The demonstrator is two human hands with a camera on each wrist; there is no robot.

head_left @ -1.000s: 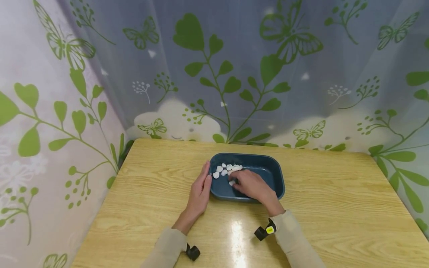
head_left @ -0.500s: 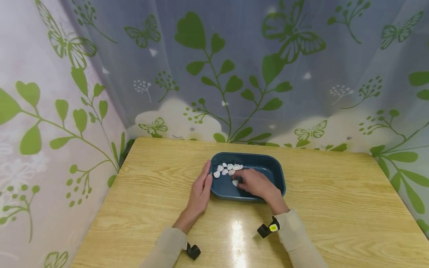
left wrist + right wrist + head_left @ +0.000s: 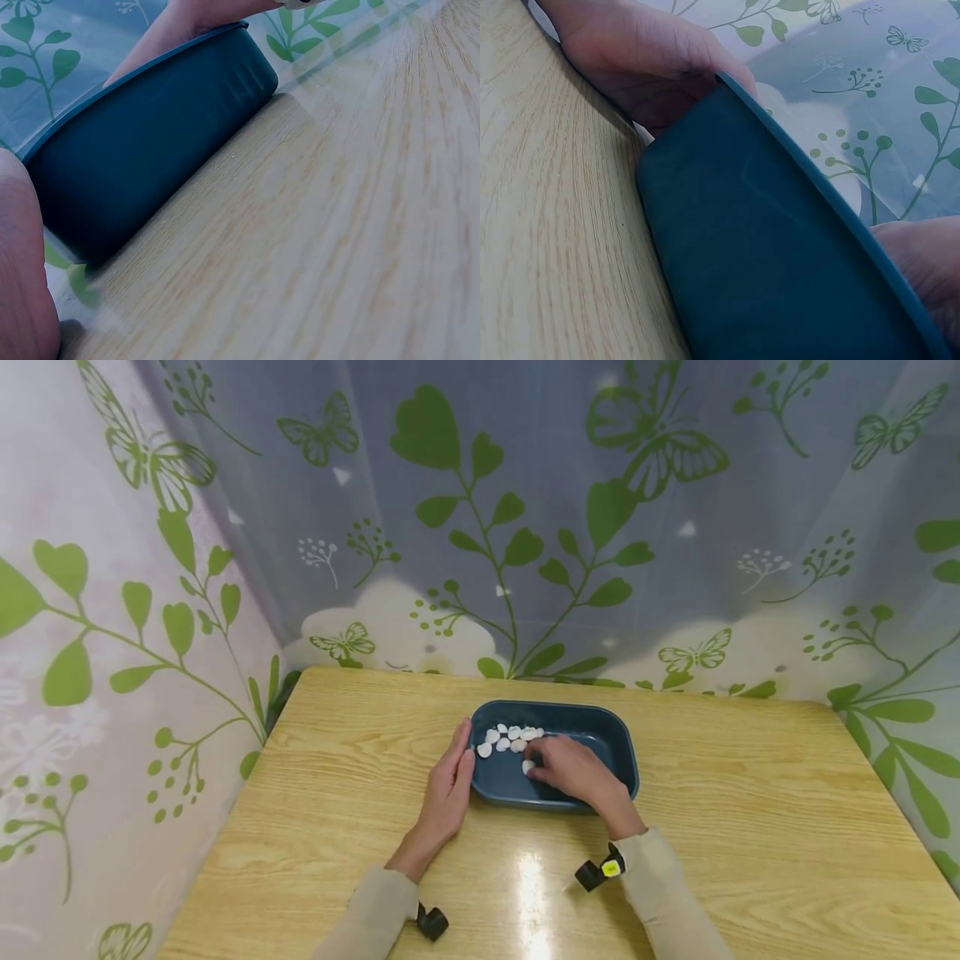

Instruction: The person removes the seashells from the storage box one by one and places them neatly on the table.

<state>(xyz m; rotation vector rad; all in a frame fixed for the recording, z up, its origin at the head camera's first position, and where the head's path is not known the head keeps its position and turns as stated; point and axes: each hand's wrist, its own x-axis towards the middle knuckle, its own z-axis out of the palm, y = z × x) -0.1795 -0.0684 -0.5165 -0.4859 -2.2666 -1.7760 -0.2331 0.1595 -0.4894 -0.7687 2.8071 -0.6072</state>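
The fingers point(image 3: 542, 755) of the right hand point(image 3: 573, 774) curl down inside the blue tub point(image 3: 611, 739), closing on one white pebble point(image 3: 528, 767) at the fingertips. The left hand point(image 3: 446, 789) lies with straight fingers flat against the tub's left end wall, likely to brace it so it does not slide while the other hand picks. The tub sits on the table point(image 3: 750, 827) near the middle of the far edge, its long axis running parallel to that edge. The other pebbles point(image 3: 506, 737) cluster in the tub's far left corner, apart from the held one.
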